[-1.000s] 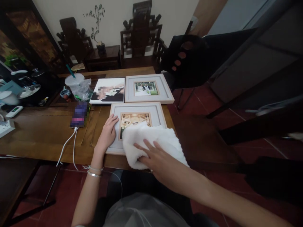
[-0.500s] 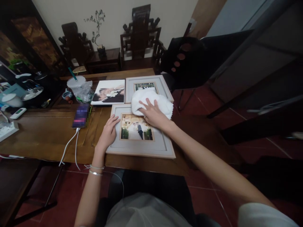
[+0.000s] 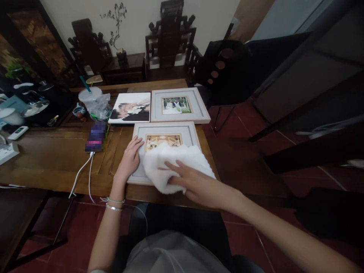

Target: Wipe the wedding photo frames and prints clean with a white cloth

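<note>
A picture frame (image 3: 166,127) with a light wooden border and grey mat lies flat near the table's front edge. My left hand (image 3: 130,160) rests on its left side, fingers stretched out flat. Over its lower right part my right hand (image 3: 196,182) presses a fluffy white cloth (image 3: 157,168), some fingers tucked into the folds. The cloth hides most of the photo and hangs slightly past the front edge. Behind lies a second picture frame (image 3: 200,104) with a couple's photo. Left of it is a frameless photo panel (image 3: 133,99).
A phone (image 3: 96,136) with white charging cables lies on the wooden table (image 3: 57,163) at left. Behind it stand a lidded cup (image 3: 90,94) with a straw and a crumpled plastic bag (image 3: 101,108). A black chair (image 3: 224,83) stands close at the back right.
My right hand has drawn the white cloth towards me, from the far edge of the front frame to its near right part. The rear frame's photo is now uncovered. My left hand stays put.
</note>
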